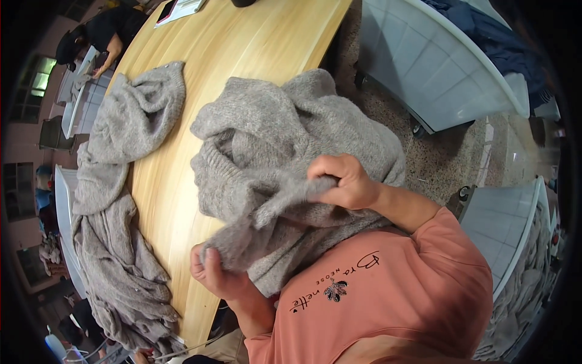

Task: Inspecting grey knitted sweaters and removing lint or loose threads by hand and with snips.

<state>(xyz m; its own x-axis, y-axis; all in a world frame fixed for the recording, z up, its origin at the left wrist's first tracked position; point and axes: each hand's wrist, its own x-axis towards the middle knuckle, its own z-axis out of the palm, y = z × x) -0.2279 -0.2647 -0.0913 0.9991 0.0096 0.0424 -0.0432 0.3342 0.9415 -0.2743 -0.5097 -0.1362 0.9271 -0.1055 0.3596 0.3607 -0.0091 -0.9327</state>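
Note:
A heap of fuzzy grey knitted garment [260,115] lies over the table's near right edge and against my body. My left hand [221,276] is closed, pinching one end of a gathered strip of the knit close to the table edge. At the strip's other end, my right hand [347,182] is closed, its thumb and fingers wrapped round the fabric. Between the two hands the strip is stretched, bunched and slightly blurred. Ribbing shows in the folds left of the middle of the heap.
More grey knits [133,127] lie along the left side of the wooden table [242,42]. A phone and papers [180,11] rest at the far end. Wheeled pale bins [424,60] holding cloth stand to the right. Another person [103,33] works at the upper left.

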